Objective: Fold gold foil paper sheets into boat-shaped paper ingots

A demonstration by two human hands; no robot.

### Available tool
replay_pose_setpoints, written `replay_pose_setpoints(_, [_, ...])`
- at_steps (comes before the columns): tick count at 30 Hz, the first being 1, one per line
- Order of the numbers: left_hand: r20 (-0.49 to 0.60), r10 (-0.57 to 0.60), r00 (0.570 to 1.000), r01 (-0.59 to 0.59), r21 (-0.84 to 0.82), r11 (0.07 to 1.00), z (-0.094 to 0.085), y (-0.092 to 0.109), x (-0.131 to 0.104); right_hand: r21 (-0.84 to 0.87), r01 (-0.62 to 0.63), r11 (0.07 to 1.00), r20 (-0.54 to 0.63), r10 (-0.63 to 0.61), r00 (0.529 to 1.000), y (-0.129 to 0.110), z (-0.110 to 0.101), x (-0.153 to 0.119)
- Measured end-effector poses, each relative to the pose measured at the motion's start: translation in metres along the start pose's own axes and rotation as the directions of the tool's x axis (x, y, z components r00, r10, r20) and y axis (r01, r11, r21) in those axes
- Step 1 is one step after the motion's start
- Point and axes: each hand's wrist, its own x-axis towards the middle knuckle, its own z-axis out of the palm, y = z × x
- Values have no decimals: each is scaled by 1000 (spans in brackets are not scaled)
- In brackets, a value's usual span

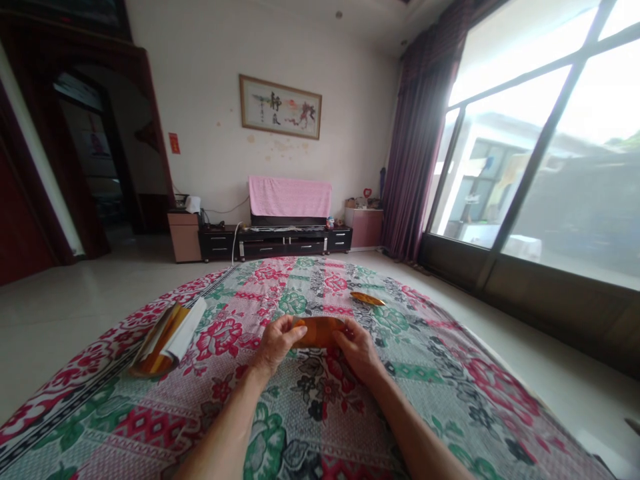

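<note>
Both hands hold a shiny amber-brown strip between them, above the flowered cloth [280,373]. My left hand [277,343] is closed on the left end of the amber strip [319,332], its thumb lying over the front. Fingers of my right hand [357,347] pinch the strip's right end. Beyond my right hand, a narrow amber piece [367,299] rests on the cloth. Off to the left on the cloth lies a loosely curled roll [167,340] of amber and white sheets, touched by neither hand.
A low black cabinet [285,248] stands along the far wall, under a screen covered by a pink cloth [290,197]. Tiled floor surrounds the cloth-covered surface. At the right are a purple curtain [420,147] and large windows; a doorway opens at the left.
</note>
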Motion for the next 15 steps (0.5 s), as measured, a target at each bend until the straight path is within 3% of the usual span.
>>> replay_pose_setpoints(6, [-26,-22,999,23,44,999,2,5,-2,5,10,1000,19,-11,1000,3,0,0])
replay_pose_setpoints(15, [57,5,998,-4,-20,1000,1,1,0,-32,6,999,24,-6,1000,-2,0,0])
